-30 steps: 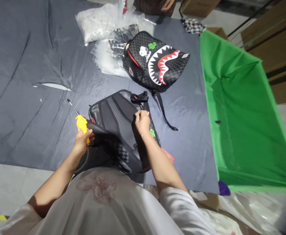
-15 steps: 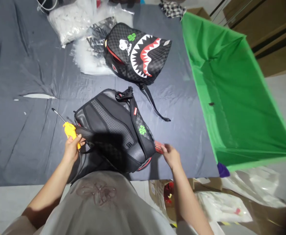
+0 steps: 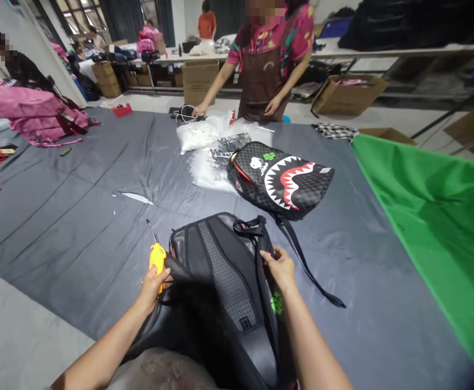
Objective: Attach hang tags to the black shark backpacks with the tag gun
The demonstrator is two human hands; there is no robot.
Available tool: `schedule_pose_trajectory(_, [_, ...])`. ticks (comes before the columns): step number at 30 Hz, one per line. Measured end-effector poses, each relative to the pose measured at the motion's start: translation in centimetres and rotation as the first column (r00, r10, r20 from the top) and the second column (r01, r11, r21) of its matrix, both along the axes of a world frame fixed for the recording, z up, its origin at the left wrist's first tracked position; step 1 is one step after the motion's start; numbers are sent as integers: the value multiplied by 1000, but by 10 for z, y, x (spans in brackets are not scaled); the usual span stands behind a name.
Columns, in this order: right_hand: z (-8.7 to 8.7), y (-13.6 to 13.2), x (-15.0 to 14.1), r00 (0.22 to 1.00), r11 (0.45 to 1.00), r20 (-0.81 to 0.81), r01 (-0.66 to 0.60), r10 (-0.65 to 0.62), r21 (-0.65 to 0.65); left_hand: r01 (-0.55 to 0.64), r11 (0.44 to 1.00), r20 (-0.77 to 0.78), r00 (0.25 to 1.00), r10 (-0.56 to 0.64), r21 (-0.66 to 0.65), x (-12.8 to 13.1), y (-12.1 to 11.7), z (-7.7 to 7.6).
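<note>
A black backpack [image 3: 224, 260] lies back panel up on the table, close against my body. My left hand [image 3: 152, 286] is closed around a yellow-handled tool [image 3: 157, 261] with a thin metal shaft that points away from me. Its fingertips are beside the backpack's left strap; whether they also grip it I cannot tell. With thumb and fingers, my right hand [image 3: 280, 268] pinches the right shoulder strap [image 3: 266, 281], which has a green print, just below its buckle end. Beyond lies a second, checkered backpack [image 3: 247, 172] with a shark-mouth print, a loose strap trailing from it.
Clear plastic bags [image 3: 208, 162] lie behind the checkered backpack. A green fabric bin [image 3: 427, 216] stands at the right. Pink backpacks [image 3: 29, 111] sit at the far left. Across the grey-covered table [image 3: 78, 216], a person in a brown apron [image 3: 261, 81] reaches toward a white cable.
My view has tilted up, showing the room and other people. My right hand has left the red tag at the backpack's lower side and now holds the shoulder strap. The yellow tool stays in my left.
</note>
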State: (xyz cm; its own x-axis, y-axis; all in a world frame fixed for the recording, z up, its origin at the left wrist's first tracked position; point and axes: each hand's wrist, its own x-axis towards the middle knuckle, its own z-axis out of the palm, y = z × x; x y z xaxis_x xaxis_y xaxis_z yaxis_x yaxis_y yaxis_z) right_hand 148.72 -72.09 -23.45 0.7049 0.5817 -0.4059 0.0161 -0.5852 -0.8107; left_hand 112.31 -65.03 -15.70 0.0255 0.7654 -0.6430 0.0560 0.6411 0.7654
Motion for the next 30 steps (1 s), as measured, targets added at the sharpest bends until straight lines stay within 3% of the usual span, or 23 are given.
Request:
schedule_pose_trajectory(3, [36, -14, -5, 977, 981, -210, 21, 21, 195, 14, 1000, -14, 1000, -14, -6, 0, 3, -1])
schedule_pose_trajectory(6, [78, -28, -14, 911, 913, -397, 62, 113, 402, 37, 999, -24, 999, -37, 13, -2, 8, -5])
schedule_pose_trajectory(10, [112, -41, -27, 898, 879, -410, 58, 161, 473, 51, 999, -25, 998, -51, 10, -3, 12, -8])
schedule_pose_trajectory(22, [127, -51, -48, 941, 859, -304, 32, 146, 512, 6, 1000, -13, 1000, -6, 18, -5, 4, 14])
schedule_pose_trajectory(30, [135, -61, -51, 963, 861, -247, 34, 108, 507, -13, 1000, -9, 1000, 13, 26, -6, 1, 18])
